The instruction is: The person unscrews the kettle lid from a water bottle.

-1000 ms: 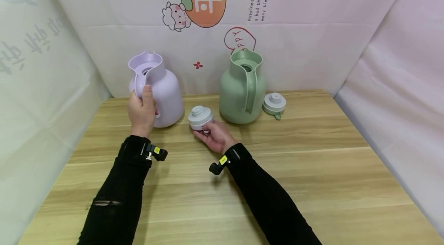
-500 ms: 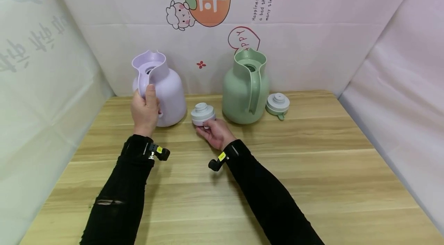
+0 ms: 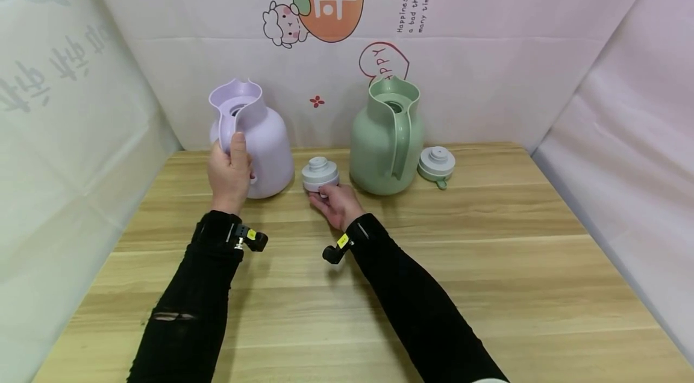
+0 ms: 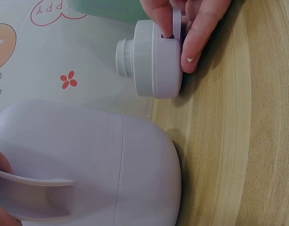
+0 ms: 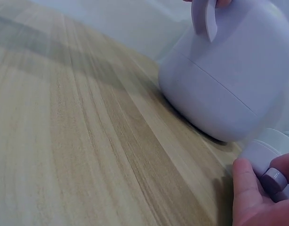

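My left hand [image 3: 229, 175] grips the handle of a lilac thermos jug [image 3: 269, 151], which stands at the back left with its mouth uncovered. Between this jug and a green thermos jug [image 3: 374, 154], my right hand [image 3: 338, 205] pinches a lilac and grey lid [image 3: 320, 173]. The grey stopper side of the lid faces up. In the left wrist view, one finger [image 4: 201, 37] lies under the lid [image 4: 156, 59] and the thumb is at its tab. The right wrist view shows the tab [image 5: 273, 180] between the digits. Whether the lid touches the table cannot be made out.
A second lid [image 3: 437, 161], grey with a green tab, lies upside down right of the green jug, whose mouth is also uncovered. A printed white cloth [image 3: 477, 88] stands behind the wooden table [image 3: 488, 262], and white cloth hangs on both sides.
My right hand has moved the lilac lid slightly upward in the head view, toward the back cloth. The left hand keeps its grip on the lilac jug. The head view has shifted a little.
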Demonstrator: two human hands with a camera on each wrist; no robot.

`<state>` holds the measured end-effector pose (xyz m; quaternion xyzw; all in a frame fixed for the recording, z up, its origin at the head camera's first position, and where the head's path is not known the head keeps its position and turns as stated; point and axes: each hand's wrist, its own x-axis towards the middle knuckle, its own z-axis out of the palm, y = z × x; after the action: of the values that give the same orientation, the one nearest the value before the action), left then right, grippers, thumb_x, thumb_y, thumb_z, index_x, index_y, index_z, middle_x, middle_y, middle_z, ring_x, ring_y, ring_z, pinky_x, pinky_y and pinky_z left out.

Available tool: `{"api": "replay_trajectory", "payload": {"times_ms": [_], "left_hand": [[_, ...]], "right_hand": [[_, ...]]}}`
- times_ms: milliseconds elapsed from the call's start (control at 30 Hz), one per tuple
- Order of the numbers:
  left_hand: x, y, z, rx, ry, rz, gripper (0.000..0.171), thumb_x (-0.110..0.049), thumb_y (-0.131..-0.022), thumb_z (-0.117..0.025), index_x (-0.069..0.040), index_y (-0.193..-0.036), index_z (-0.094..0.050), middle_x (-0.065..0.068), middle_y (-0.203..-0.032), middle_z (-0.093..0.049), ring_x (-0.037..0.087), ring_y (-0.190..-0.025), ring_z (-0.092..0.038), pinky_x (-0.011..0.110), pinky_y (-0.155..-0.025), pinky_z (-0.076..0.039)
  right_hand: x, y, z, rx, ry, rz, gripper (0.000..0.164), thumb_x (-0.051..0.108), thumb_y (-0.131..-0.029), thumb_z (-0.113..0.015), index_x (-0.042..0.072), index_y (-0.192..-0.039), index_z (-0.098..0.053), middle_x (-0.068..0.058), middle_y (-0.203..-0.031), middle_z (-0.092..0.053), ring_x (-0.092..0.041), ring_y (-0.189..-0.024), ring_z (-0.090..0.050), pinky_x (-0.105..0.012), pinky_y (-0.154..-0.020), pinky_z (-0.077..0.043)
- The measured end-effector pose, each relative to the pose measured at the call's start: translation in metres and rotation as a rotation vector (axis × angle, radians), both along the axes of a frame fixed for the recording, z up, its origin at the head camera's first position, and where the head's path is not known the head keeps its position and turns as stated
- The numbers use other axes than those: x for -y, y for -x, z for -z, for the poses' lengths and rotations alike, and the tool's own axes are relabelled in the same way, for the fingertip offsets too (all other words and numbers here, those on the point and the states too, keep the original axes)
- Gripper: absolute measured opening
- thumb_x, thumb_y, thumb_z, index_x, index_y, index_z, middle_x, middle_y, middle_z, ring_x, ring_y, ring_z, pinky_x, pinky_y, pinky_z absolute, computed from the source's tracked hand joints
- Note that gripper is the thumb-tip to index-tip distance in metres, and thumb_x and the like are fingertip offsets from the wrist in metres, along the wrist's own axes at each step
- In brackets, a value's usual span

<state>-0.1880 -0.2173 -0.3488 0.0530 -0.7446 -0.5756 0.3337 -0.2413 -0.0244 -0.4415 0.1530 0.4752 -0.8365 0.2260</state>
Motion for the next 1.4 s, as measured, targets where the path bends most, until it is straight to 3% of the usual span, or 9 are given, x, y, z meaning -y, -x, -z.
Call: {"api": "replay_trajectory", "payload": {"times_ms": [167, 400, 533, 767, 933, 1067, 1300, 1400], "left_hand": [[-0.007, -0.01, -0.012, 0.008, 0.011, 0.004, 0.027, -0.035, -0.108, -0.051, -0.017, -0.088, -0.049, -0.013, -0.061, -0.048, -0.001, -0.047, -0.046, 0.016, -0.048, -0.043], [-0.008, -0.012, -0.015, -0.002, 0.002, 0.011, 0.026, -0.033, -0.108, -0.051, -0.017, -0.087, -0.049, -0.013, -0.059, -0.048, -0.002, -0.046, -0.046, 0.016, -0.047, -0.042], [-0.005, -0.009, -0.01, 0.001, 0.002, 0.005, 0.025, -0.031, -0.108, -0.051, -0.018, -0.087, -0.049, -0.014, -0.06, -0.048, -0.003, -0.047, -0.046, 0.016, -0.048, -0.042], [0.009, 0.011, 0.013, -0.001, 0.012, -0.008, 0.03, -0.043, -0.107, -0.052, -0.02, -0.089, -0.049, -0.01, -0.062, -0.05, 0.001, -0.047, -0.048, 0.018, -0.047, -0.043], [0.012, 0.013, 0.016, -0.009, 0.014, 0.004, 0.036, -0.052, -0.105, -0.053, -0.019, -0.09, -0.05, -0.007, -0.063, -0.051, 0.005, -0.048, -0.05, 0.021, -0.047, -0.044], [0.011, 0.013, 0.015, -0.007, 0.016, 0.006, 0.037, -0.053, -0.104, -0.053, -0.019, -0.091, -0.05, -0.007, -0.063, -0.051, 0.006, -0.048, -0.05, 0.021, -0.047, -0.044], [0.011, 0.012, 0.014, -0.005, 0.016, 0.009, 0.033, -0.048, -0.106, -0.054, -0.019, -0.09, -0.049, -0.009, -0.061, -0.05, 0.005, -0.048, -0.049, 0.02, -0.047, -0.043], [0.01, 0.012, 0.014, -0.009, 0.014, 0.011, 0.033, -0.047, -0.106, -0.054, -0.019, -0.09, -0.049, -0.009, -0.061, -0.05, 0.005, -0.048, -0.049, 0.02, -0.047, -0.043]], "right_hand": [[0.001, 0.003, -0.001, 0.018, -0.038, 0.01, 0.058, -0.006, -0.1, -0.054, -0.004, -0.155, -0.036, -0.024, -0.136, -0.061, -0.024, -0.116, -0.068, -0.03, -0.098, -0.057], [0.004, 0.006, -0.001, 0.032, -0.087, 0.013, 0.05, -0.004, -0.101, -0.055, -0.005, -0.149, -0.042, -0.019, -0.116, -0.07, -0.018, -0.099, -0.072, -0.028, -0.092, -0.059], [0.006, 0.008, -0.004, 0.045, -0.084, 0.026, 0.052, -0.004, -0.101, -0.053, -0.005, -0.151, -0.04, -0.021, -0.123, -0.068, -0.02, -0.106, -0.071, -0.027, -0.092, -0.059], [0.009, 0.01, -0.007, 0.057, -0.062, 0.029, 0.067, -0.011, -0.094, -0.049, -0.004, -0.158, -0.031, -0.024, -0.143, -0.056, -0.025, -0.125, -0.064, -0.03, -0.099, -0.056], [0.009, 0.011, -0.008, 0.053, -0.06, 0.021, 0.077, -0.017, -0.087, -0.046, -0.003, -0.16, -0.027, -0.024, -0.147, -0.051, -0.025, -0.127, -0.062, -0.03, -0.101, -0.055], [0.009, 0.012, -0.009, 0.055, -0.07, 0.023, 0.074, -0.017, -0.09, -0.048, -0.002, -0.159, -0.028, -0.023, -0.144, -0.052, -0.025, -0.125, -0.063, -0.029, -0.099, -0.056], [0.01, 0.012, -0.009, 0.059, -0.072, 0.021, 0.056, -0.012, -0.099, -0.052, -0.004, -0.152, -0.038, -0.018, -0.122, -0.061, -0.023, -0.122, -0.065, -0.026, -0.094, -0.058], [0.01, 0.011, -0.009, 0.054, -0.094, 0.022, 0.052, -0.01, -0.1, -0.054, -0.005, -0.15, -0.041, -0.018, -0.122, -0.064, -0.024, -0.121, -0.067, -0.024, -0.091, -0.059]]}}
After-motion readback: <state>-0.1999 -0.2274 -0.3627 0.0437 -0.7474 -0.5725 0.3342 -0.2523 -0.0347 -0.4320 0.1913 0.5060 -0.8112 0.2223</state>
